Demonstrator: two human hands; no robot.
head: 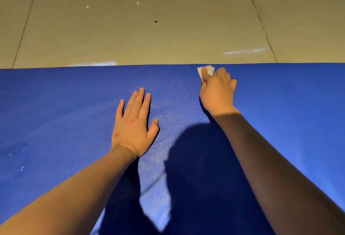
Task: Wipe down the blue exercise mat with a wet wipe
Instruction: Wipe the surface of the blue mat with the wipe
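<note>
One white wipe [210,69] lies on the blue mat [56,115], right at the mat's far edge and a little right of the middle. The right hand [217,92] is on top of it. Its grip is closed: the fingers are curled, one fingertip presses down on the wipe, and the rest of the wipe is tucked under the hand. A folded corner sticks out past the fingertips, touching the line where mat meets floor [140,29]. How the thumb holds the wipe underneath cannot be seen.

The left hand [133,124] has no hold on anything. It lies palm down on the mat with its fingers straight and slightly spread and the thumb out to the side. It is nearer the camera than the right hand, to the left of it, and well apart from the wipe.

There is one mat, which fills the lower part of the view from side to side. A paler, shiny band [168,100] runs across it between the two hands. A dark shadow [196,160] falls on it between the forearms. A few small white flecks [22,168] mark its left side.

Beyond the mat is a pale tiled floor with thin dark joints, and one small dark speck [156,21] lies on it.
</note>
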